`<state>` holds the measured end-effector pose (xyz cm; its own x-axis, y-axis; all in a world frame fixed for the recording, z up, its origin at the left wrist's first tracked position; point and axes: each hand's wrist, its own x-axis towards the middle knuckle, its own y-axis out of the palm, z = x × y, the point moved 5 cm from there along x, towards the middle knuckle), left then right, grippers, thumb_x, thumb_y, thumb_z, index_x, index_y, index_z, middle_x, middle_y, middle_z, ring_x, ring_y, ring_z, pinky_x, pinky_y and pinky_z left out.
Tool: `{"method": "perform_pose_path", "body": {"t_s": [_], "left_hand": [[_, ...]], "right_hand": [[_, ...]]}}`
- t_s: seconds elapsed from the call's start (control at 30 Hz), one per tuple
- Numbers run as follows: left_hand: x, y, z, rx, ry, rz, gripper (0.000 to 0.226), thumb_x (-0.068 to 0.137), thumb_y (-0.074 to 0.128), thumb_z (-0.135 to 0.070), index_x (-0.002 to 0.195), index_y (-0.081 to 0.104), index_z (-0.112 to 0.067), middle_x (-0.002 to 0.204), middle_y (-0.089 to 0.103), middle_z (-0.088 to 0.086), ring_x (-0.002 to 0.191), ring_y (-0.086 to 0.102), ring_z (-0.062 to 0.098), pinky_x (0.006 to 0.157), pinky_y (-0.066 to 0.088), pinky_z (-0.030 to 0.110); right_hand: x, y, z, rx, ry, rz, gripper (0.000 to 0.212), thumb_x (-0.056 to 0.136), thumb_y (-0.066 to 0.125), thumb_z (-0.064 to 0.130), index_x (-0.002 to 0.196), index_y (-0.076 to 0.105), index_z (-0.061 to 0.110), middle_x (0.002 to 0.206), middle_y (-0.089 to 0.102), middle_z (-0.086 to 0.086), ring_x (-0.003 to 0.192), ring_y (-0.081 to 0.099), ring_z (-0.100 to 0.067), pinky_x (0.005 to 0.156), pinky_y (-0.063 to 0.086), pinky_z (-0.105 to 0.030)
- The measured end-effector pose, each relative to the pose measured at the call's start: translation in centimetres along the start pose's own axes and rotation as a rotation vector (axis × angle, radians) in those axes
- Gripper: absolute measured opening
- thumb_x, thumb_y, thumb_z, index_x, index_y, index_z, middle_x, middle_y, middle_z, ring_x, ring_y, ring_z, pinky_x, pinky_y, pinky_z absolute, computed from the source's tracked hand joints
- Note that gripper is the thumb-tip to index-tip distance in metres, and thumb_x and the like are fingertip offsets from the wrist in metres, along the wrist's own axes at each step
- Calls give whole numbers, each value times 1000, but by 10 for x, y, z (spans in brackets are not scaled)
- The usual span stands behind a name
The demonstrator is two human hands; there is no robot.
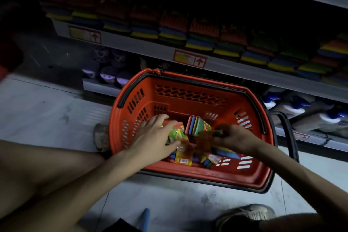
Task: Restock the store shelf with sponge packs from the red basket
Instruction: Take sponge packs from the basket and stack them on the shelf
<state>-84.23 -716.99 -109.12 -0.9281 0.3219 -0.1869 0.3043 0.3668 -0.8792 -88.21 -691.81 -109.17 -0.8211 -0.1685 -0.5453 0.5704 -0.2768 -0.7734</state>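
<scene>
Two bare hands reached into an orange-red plastic shopping basket (pixel 188 84) with slotted walls. It stood on a pale grey tiled floor (pixel 47 103) in a dim store aisle, just in front of a grey metal shelf unit.

The left hand (pixel 152 135) lay over a green-and-yellow wrapped sponge pack (pixel 176 134) near the middle of the basket. Its fingers spread across the top and its thumb curled under the near edge, so it grasped the pack. The right hand (pixel 235 137) was clenched round the dark end of a red-wrapped pack (pixel 204 141) beside it, though motion blur hid the finer detail of that hold. Between the hands a multicoloured sponge pack (pixel 195 126) stood on edge, and more loose packs (pixel 183 160) lay on the basket bottom.

A black basket handle (pixel 290 133) hung folded down at the right side. Behind the basket, the middle shelf (pixel 150 47) carried a long row of stacked sponge packs (pixel 199 39) in red, blue, green and yellow. Red-framed price labels (pixel 190 58) with arrows sat on its front edge.

On the level below were round purple items (pixel 109 75) at the left and white bottles with blue caps (pixel 293 107) at the right. A grey shoe (pixel 250 214) showed at the bottom edge.
</scene>
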Motion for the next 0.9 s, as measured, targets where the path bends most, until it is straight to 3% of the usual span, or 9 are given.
{"method": "perform_pose_path", "body": {"t_s": [0.07, 0.17, 0.3, 0.43, 0.5, 0.6, 0.67, 0.73, 0.9], "left_hand": [[5, -2, 5, -331, -170, 12, 68, 93, 62, -59, 151, 46, -27, 146, 46, -2, 136, 47, 19, 114, 39, 38], [6, 0, 8, -954, -464, 68, 78, 84, 71, -64, 148, 45, -28, 137, 57, 0, 121, 62, 20, 105, 53, 43], [0, 1, 4, -1404, -582, 91, 78, 73, 83, -60, 137, 52, -28, 128, 69, 1, 110, 72, 28, 89, 63, 47], [-6, 2, 27, -1441, -721, -100, 78, 67, 91, -52, 133, 54, -32, 123, 73, 2, 105, 74, 27, 84, 63, 49], [-10, -1, 41, -1372, -770, -212, 67, 71, 89, -45, 128, 55, -35, 121, 72, -4, 108, 70, 22, 93, 58, 51], [-9, -12, 52, -1356, -759, -353, 64, 77, 87, -39, 130, 51, -37, 121, 68, -9, 109, 66, 17, 92, 55, 45], [-9, -21, 54, -1329, -724, -390, 77, 79, 86, -37, 142, 43, -39, 124, 65, -13, 112, 63, 15, 91, 54, 41], [-8, -23, 56, -1309, -701, -397, 93, 77, 88, -36, 152, 33, -42, 134, 60, -14, 120, 60, 17, 104, 49, 46], [-9, -19, 55, -1314, -698, -360, 102, 72, 93, -31, 153, 32, -39, 132, 64, -12, 119, 62, 16, 102, 49, 43]], "right_hand": [[-7, -15, 22, 143, -112, -144, 30, 87, 75, 42, 111, 58, 34, 100, 60, 5, 96, 57, -15, 76, 41, -21], [-13, -19, 51, 238, -234, -301, 71, 84, 79, 34, 145, 47, 21, 127, 47, 3, 115, 51, -12, 95, 40, -22], [-17, 0, 90, 337, -391, -322, 81, 77, 80, 38, 149, 45, 22, 136, 46, 4, 125, 48, -6, 107, 43, -24], [-18, 13, 115, 378, -456, -201, 59, 88, 66, 54, 139, 59, 26, 135, 54, 13, 121, 54, 0, 101, 46, -19], [-13, 6, 114, 522, -416, -175, 34, 100, 59, 45, 127, 68, 26, 122, 68, 16, 114, 62, 1, 96, 50, -20], [13, -5, 88, 506, -273, -273, 22, 103, 59, 33, 115, 73, 21, 110, 75, 10, 103, 68, -6, 91, 53, -28], [36, -3, 58, 357, -128, -320, 22, 101, 62, 27, 117, 72, 16, 113, 75, 1, 99, 69, -15, 88, 57, -36], [56, 8, 29, 273, -5, -297, 25, 99, 65, 23, 123, 69, 15, 118, 74, -5, 98, 69, -19, 85, 59, -37], [95, 52, -2, -18, 46, -146, 62, 88, 74, 14, 146, 52, 16, 143, 61, -11, 126, 60, -29, 99, 50, -32]]}}
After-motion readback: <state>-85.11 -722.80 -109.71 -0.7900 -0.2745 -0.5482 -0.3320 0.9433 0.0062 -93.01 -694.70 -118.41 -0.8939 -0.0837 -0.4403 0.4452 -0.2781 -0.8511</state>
